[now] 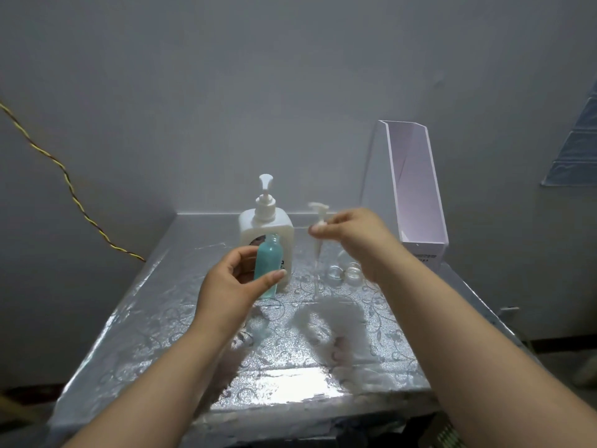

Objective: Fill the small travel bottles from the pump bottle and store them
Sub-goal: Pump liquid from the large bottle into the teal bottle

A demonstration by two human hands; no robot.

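Left hand clamped around teal travel bottle; right hand pinching small pump top, tube dangling.

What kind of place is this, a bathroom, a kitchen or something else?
Probably a plain room at home, not clearly a bathroom: a small table with a silvery patterned cover stands against a bare grey wall, with a white file holder on it. No sink shows.

Teal travel bottle; white pump bottle; silver floral tabletop.
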